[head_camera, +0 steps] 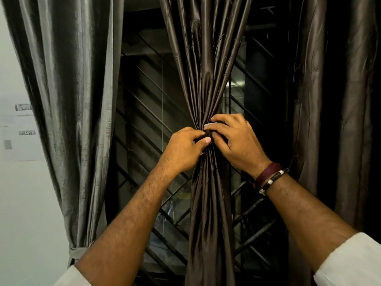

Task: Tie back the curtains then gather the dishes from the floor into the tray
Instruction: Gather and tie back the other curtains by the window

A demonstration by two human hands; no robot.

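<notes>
two hands [185, 147] [233, 139] pinch one of three curtains [206, 79].

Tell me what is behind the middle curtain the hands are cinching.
Behind the middle curtain stands a dark window with diagonal metal bars. Both hands, left hand and right hand, grip the gathered waist, hiding the tie there.

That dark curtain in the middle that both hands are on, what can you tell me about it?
The middle curtain is dark brown with a satin-like sheen, hanging in front of a window with a diagonal metal grille. It is gathered into tight pleats at a narrow waist and fans out above and below. The left hand and right hand pinch it there.
</notes>
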